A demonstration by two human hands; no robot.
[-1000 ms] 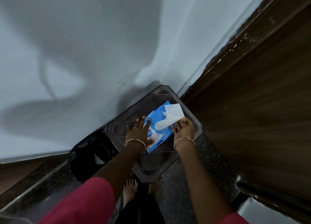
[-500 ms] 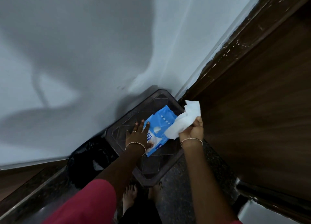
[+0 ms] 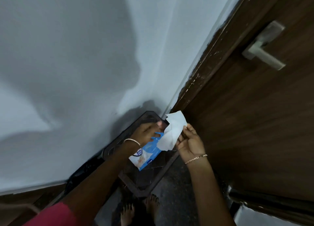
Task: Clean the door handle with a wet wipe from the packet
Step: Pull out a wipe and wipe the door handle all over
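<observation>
Right hand (image 3: pixel 190 145) pinches wet wipe (image 3: pixel 173 132) at its right edge, thumb against fingertips; wipe hangs above packet (image 3: pixel 150 153). Packet lies flat on dark low table (image 3: pixel 142 178) by wall. Left hand (image 3: pixel 145 132) (motion-blurred) at wipe's left edge; finger state cannot tell. Door handle (image 3: pixel 264 51) up right on brown door (image 3: pixel 254 124), well apart from wipe.

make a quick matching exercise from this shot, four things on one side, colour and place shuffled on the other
Things:
1 wet wipe
2 packet
3 door handle
4 stool

Colour and place:
a silver, on the brown door
b blue, lying on the stool
c white, held in the right hand
d dark, standing by the wall

Pairs: 1-c, 2-b, 3-a, 4-d
</observation>
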